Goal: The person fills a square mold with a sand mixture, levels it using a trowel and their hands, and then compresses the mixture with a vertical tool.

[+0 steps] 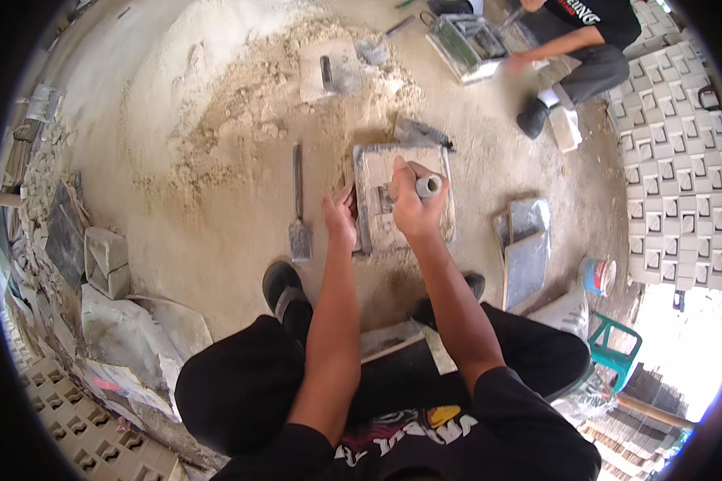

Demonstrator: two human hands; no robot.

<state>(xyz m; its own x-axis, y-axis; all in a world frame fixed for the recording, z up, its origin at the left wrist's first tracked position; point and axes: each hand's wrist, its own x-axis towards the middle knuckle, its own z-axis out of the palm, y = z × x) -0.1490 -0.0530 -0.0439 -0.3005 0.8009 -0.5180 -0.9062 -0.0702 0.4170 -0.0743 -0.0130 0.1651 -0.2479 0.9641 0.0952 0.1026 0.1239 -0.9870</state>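
A square mold (359,172) with dark edges lies on the floor before me, filled with pale sandy mix (377,232). My right hand (417,200) is closed over it around a grey, hollow-ended tube-like handle (429,187); the tool's lower end is hidden by the hand. Along the mold's left side, my left hand (341,218) lies with fingers stretched out, holding nothing. A flat-bladed tool with a long dark handle (298,200) lies left of that hand. Just beyond the mold's far edge is a grey metal tool (421,132), partly hidden.
A sand heap (192,104) spreads at far left, with a board (309,80) bearing a float (326,74). A co-worker's arm (565,44) reaches to another mold (465,48). Right are grey panels (528,268), a bucket (598,275), a green stool (615,345) and stacked blocks (666,176).
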